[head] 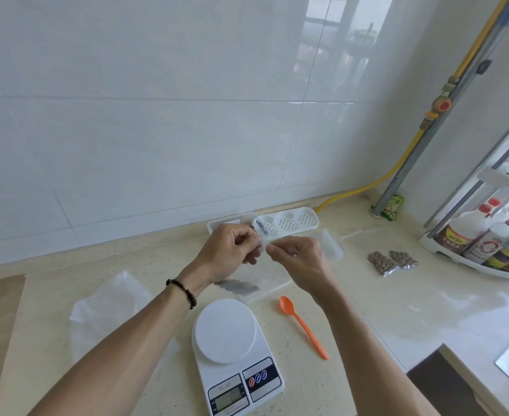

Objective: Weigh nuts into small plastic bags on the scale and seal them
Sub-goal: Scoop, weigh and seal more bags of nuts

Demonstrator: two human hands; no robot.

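both hands up in the middle of the frame, above the counter, working one small clear bag (pixel 248 276) between them. left hand (pixel 232 250) has fingers curled, pinching the bag's top edge; right hand (pixel 296 258) pinches the same edge from the other side, thumb and forefinger tips nearly meeting the left's. looks like they're either pulling the mouth apart or pressing the zip closed, can't tell which. the bag hangs below the hands with a dark strip of nuts at its bottom, blurry through the plastic. held up off the scale so the seal line is easy to see and reach, i'd guess. scale (pixel 232 349) sits lower centre, white round plate bare, display too small to read. orange spoon (pixel 302 327) lies just right of the scale, bowl pointing up-frame, handy for scooping. two filled bags of nuts (pixel 392 262) lie flat at right centre, well apart from the scale, likely the done pile. white perforated tray (pixel 286 222) sits against the wall behind the hands, a clear tub (pixel 332 246) beside the right hand. loose clear plastic sheet (pixel 106 304) at left of the scale, maybe spare bags. bottle rack (pixel 487 235) at far right edge, yellow hose (pixel 397 172) running down the wall. beaded bracelet (pixel 184 292) on the left wrist.
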